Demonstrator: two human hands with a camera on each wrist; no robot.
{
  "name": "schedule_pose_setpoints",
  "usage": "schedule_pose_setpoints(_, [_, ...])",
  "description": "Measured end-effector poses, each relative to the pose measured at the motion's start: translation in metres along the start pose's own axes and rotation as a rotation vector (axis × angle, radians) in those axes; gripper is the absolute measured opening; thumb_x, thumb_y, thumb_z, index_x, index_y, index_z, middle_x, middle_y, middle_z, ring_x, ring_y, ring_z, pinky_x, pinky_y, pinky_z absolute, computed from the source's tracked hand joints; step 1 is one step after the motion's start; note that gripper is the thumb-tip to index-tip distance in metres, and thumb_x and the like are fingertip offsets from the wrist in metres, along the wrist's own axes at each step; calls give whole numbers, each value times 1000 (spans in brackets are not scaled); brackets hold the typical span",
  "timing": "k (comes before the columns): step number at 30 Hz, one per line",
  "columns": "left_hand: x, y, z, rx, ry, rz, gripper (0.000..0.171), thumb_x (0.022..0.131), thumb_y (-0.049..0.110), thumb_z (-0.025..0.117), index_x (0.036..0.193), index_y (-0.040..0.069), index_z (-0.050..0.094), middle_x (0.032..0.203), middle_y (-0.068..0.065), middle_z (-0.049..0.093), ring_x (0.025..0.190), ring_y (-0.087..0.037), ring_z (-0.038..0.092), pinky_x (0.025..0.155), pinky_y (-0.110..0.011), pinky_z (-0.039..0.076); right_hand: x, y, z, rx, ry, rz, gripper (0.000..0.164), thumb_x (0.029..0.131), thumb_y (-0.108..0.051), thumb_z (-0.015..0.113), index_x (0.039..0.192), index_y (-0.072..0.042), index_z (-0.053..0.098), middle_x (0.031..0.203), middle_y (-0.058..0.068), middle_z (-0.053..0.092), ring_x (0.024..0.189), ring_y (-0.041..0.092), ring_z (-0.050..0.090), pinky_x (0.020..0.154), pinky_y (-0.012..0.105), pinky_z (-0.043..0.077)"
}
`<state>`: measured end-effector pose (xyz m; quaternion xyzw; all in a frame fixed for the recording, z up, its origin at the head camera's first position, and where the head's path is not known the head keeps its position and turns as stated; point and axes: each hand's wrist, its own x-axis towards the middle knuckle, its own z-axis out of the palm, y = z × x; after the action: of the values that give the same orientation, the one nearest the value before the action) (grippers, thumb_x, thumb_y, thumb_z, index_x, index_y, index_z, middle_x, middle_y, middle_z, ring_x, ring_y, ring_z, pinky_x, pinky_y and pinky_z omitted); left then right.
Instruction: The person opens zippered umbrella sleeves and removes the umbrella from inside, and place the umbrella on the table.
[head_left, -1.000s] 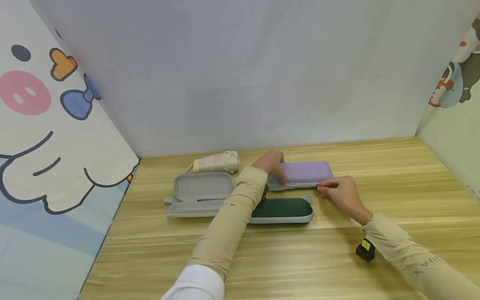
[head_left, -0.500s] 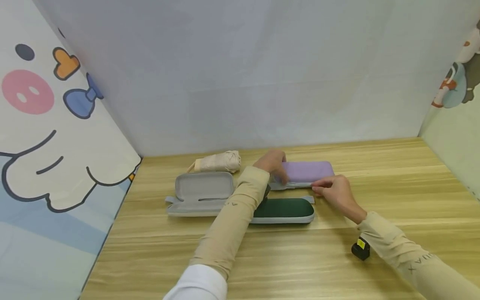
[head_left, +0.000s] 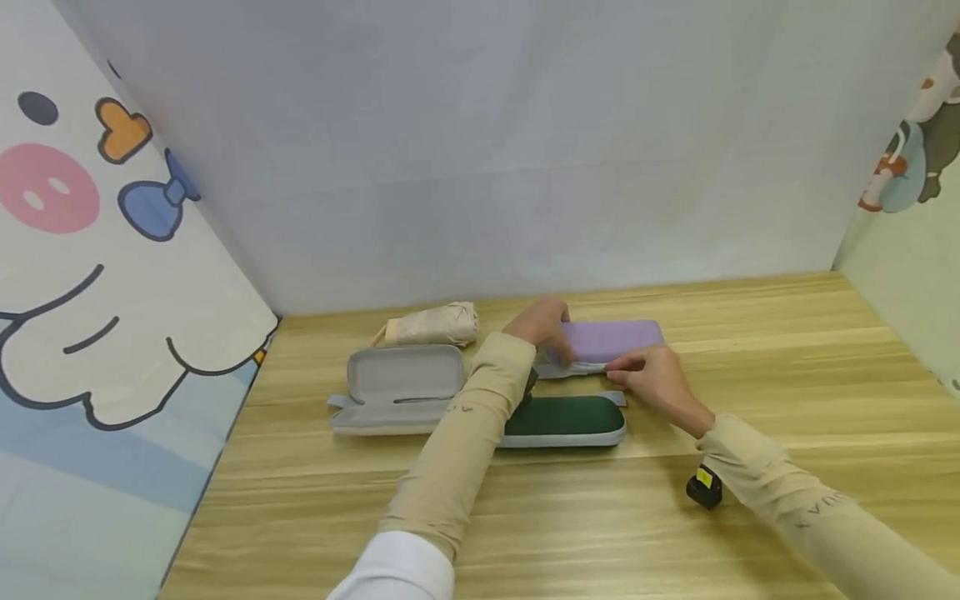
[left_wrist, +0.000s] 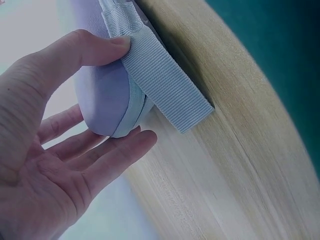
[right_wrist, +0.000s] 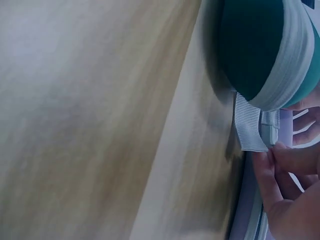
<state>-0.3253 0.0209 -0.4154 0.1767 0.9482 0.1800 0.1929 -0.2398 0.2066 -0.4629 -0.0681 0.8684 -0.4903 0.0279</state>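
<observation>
A purple zippered case (head_left: pixel 611 342) lies at the back of the table. My left hand (head_left: pixel 543 327) holds its left end; the left wrist view has the thumb pressing a ribbed grey strap (left_wrist: pixel 167 82) with the fingers under the rounded end. Along the case's front edge, the right hand (head_left: pixel 656 377) pinches the zipper pull between thumb and fingers; the pull itself is mostly hidden by the fingertips. In front lies a shut dark green case (head_left: pixel 566 417) with a grey tab, partly covered by the left forearm.
An open grey case (head_left: pixel 405 375) lies left of the green one, its lid raised. Behind it rests a folded beige umbrella (head_left: pixel 435 323). A small black block with a yellow label (head_left: pixel 705 487) sits against my right sleeve. A pale wall (head_left: pixel 525 167) stands behind the table.
My right hand has slid leftward along the front edge of the purple case, toward the left hand. The left hand stays at the case's left end.
</observation>
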Motion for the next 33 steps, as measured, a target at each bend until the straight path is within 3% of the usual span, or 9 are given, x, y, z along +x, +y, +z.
schedule_pose_setpoints(7, [-1,-1,-3,-13,20,-7,51,61,16,88,103,6,61,95,-3,59,79,-16,55,61,-27,47,11,-11,9,-3,-85,-19,8,82,4,69,85,10,72,80,18,70,68,15,65,57,20,50])
schedule_pose_setpoints(17, [-1,-1,0,18,52,40,53,57,11,90,98,5,57,91,-3,57,81,-17,54,65,-26,45,13,-16,9,63,-122,16,10,81,8,67,90,14,68,80,21,68,68,27,67,59,31,55])
schedule_pose_setpoints(21, [-2,3,0,89,60,77,61,58,13,90,107,6,55,100,-4,58,88,-17,55,72,-26,46,13,-20,-2,58,-65,-23,17,82,7,65,99,13,66,86,23,67,72,31,66,58,36,55])
schedule_pose_setpoints(27, [-10,9,0,93,72,111,80,59,18,92,126,4,50,125,-11,50,111,-21,49,91,-28,43,15,-27,-36,-66,128,-77,26,81,0,69,107,5,65,97,21,66,81,28,61,63,24,48])
schedule_pose_setpoints(30, [-17,10,-2,30,95,140,70,66,16,88,125,3,53,126,-12,51,113,-22,49,90,-29,44,15,-28,-56,-76,174,-56,30,84,-5,68,113,3,63,107,23,62,92,32,57,70,28,46])
schedule_pose_setpoints(33, [-26,11,-5,-58,138,188,50,72,10,82,116,4,60,116,-11,56,104,-21,53,82,-29,47,17,-25,-73,-53,169,-22,35,89,-15,66,119,1,60,117,23,56,101,34,53,74,34,45])
